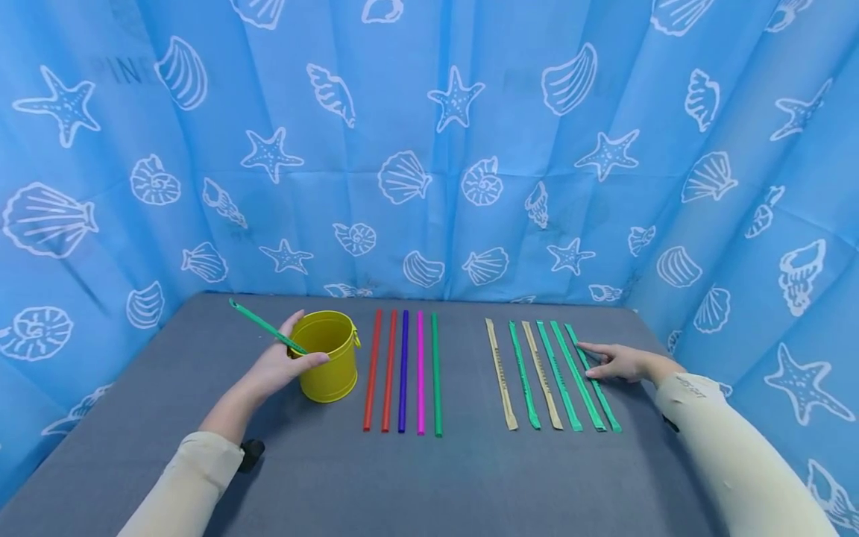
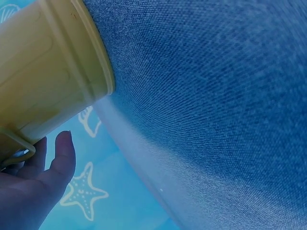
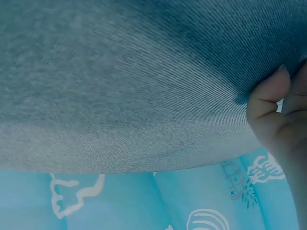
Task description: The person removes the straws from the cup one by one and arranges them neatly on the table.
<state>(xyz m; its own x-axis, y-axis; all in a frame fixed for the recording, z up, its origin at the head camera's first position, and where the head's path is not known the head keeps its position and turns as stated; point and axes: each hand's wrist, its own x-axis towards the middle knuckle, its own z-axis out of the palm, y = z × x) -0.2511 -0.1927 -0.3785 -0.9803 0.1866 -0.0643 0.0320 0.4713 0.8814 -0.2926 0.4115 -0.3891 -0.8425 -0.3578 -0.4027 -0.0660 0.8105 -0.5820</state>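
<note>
My left hand (image 1: 282,365) grips the yellow bucket (image 1: 329,365) at its left side, thumb over the near rim. A green wrapped straw (image 1: 265,324) slants from the rim up to the left across this hand; whether the fingers also hold it, I cannot tell. In the left wrist view, fingers (image 2: 64,155) lie by the bucket's handle lug. My right hand (image 1: 620,362) touches the rightmost green wrapped straw (image 1: 593,380) with extended index finger and thumb, spaced apart along it. That straw lies on the table, outside the right wrist view.
Left of the wrapped straws lie bare ones: two red (image 1: 372,373), one blue (image 1: 403,373), one magenta (image 1: 420,373), one green (image 1: 436,373). The wrapped row includes two tan straws (image 1: 499,373) and several green. A blue shell-print curtain (image 1: 429,224) borders the grey table (image 1: 436,492).
</note>
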